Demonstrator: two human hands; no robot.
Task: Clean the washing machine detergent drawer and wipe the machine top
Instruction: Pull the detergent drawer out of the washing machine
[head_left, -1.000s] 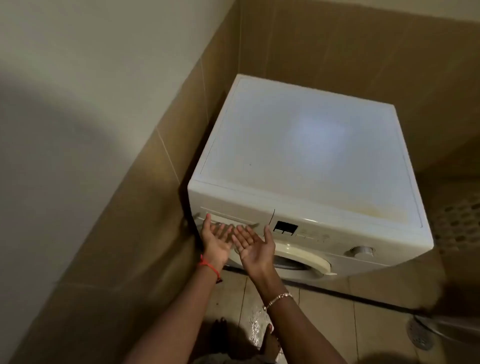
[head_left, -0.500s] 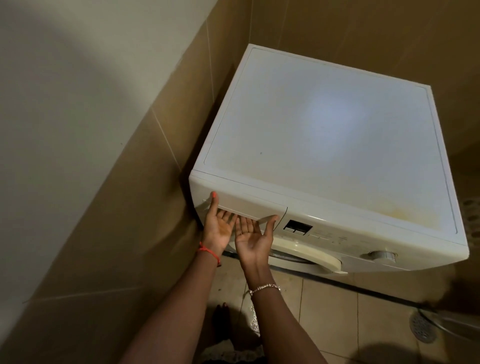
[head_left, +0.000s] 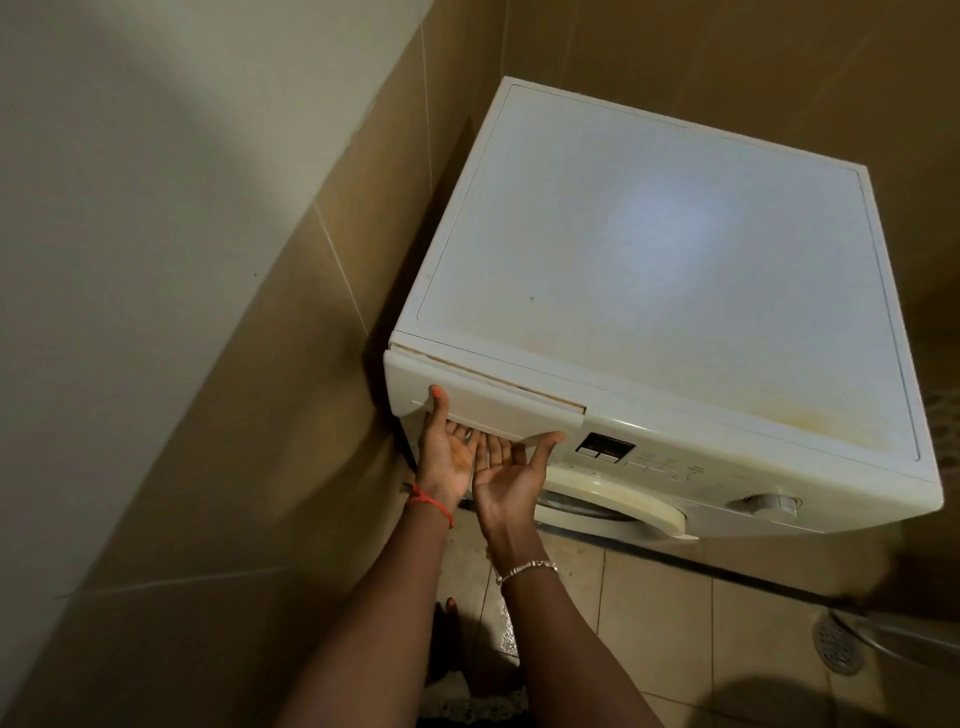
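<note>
A white front-loading washing machine stands in a tiled corner; its flat top (head_left: 675, 270) shows yellowish stains near the front right. The detergent drawer (head_left: 498, 402) at the front left sticks out slightly, with a thin gap along its upper edge. My left hand (head_left: 447, 452) is palm up, fingers hooked under the drawer's handle recess and thumb on the drawer face. My right hand (head_left: 506, 470) is beside it, palm up, fingers under the same recess, thumb at the drawer's lower right corner. The fingertips are hidden under the drawer.
Tiled walls close in on the machine's left and back. A display (head_left: 602, 448) and a dial (head_left: 771, 503) sit on the control panel, above the door (head_left: 613, 506). A floor drain (head_left: 837, 643) lies at the lower right. My foot (head_left: 452, 629) is on the floor tiles below.
Both hands rose from in front of the panel to the drawer's handle recess and took hold. The drawer now stands slightly out from the front. The camera moved closer.
</note>
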